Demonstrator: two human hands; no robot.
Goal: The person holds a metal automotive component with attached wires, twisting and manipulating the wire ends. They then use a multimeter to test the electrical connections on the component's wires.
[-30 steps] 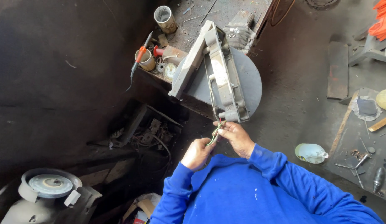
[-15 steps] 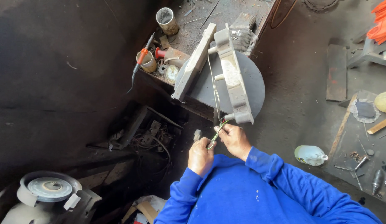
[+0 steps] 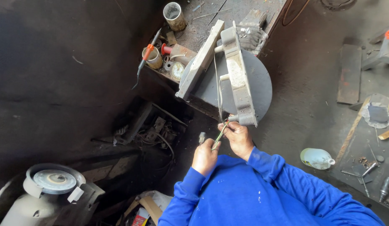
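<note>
Both hands' fingers pinch a thin green wire [image 3: 219, 137]: left hand [image 3: 205, 156] at its lower end, right hand [image 3: 239, 138] at its upper. The wire slants up-right toward the grey housing [image 3: 240, 83], whose long axis runs away across the round tabletop [image 3: 261, 83].

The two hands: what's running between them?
In the head view, a thin green wire spans the short gap from the left hand up to the right hand, both pinching it.

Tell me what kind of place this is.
Likely a small repair or metal workshop: a cluttered workbench with tins and tools, a gas cylinder on the dark floor, and scattered hand tools beside the person handling wires.
</note>
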